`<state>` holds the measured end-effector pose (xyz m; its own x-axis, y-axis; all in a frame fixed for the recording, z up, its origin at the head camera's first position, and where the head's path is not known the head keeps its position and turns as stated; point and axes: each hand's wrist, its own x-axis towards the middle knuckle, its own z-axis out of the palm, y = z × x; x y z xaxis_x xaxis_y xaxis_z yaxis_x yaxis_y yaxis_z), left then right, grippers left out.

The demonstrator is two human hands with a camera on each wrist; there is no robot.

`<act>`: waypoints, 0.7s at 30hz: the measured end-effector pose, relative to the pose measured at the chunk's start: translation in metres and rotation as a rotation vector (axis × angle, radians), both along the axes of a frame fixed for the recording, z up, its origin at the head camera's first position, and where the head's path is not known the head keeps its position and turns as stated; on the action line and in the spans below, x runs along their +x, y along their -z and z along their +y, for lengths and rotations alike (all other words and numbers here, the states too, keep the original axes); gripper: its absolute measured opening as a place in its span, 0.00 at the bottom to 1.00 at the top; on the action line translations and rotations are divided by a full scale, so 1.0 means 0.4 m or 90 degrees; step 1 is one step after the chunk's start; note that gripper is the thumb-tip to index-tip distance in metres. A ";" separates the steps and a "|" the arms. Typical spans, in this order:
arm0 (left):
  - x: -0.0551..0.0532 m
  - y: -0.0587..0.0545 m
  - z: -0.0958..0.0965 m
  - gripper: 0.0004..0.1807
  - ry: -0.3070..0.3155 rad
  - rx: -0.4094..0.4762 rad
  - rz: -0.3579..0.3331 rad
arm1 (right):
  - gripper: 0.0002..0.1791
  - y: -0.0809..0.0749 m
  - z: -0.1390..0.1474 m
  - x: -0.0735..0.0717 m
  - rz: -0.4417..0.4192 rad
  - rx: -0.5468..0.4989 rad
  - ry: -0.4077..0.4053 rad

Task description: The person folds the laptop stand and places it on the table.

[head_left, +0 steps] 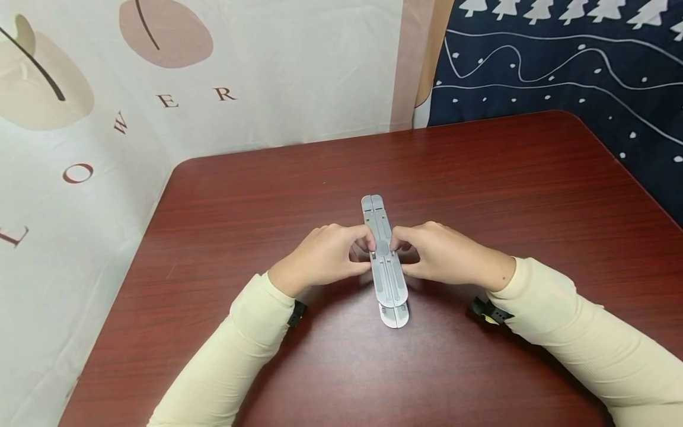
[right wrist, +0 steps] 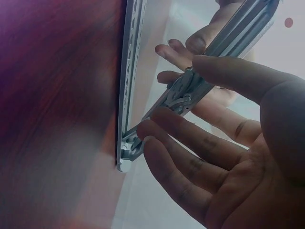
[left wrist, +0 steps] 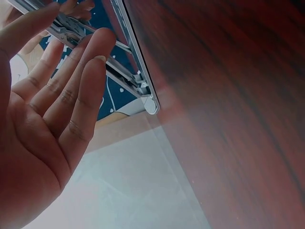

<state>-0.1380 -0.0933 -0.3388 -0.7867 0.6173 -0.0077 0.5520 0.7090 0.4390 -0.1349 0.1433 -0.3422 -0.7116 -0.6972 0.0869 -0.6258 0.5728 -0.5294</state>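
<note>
A silver folding laptop stand (head_left: 391,283) stands near the middle of the table, its narrow length running away from me. My left hand (head_left: 333,254) pinches its left side with thumb and fingertips. From the opposite side my right hand (head_left: 450,255) pinches it at about the same height. Both wrist views show the base rail (right wrist: 129,71) lying along the tabletop while the upper bars tilt up from it at an angle. In the left wrist view, the fingers (left wrist: 90,86) touch the hinged upper part. Some of the hinge is hidden behind the fingers.
The reddish-brown wooden table (head_left: 267,196) has rounded far corners. A pale printed curtain (head_left: 299,71) hangs along its left and back edges, and a dark blue cloth with white trees (head_left: 533,65) hangs at the back right. Dark straps circle both wrists.
</note>
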 end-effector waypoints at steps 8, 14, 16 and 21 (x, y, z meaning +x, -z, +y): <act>0.001 -0.001 0.000 0.13 0.004 -0.012 -0.011 | 0.14 0.002 -0.002 0.001 -0.002 0.019 0.008; 0.002 -0.001 0.000 0.13 0.010 -0.015 -0.021 | 0.14 0.004 -0.003 0.002 0.004 0.035 0.006; 0.003 -0.001 0.000 0.13 0.012 -0.015 -0.024 | 0.14 0.005 -0.004 0.002 0.006 0.042 0.006; 0.002 0.002 -0.001 0.13 0.013 -0.020 -0.026 | 0.15 0.009 -0.005 0.003 0.006 0.043 0.005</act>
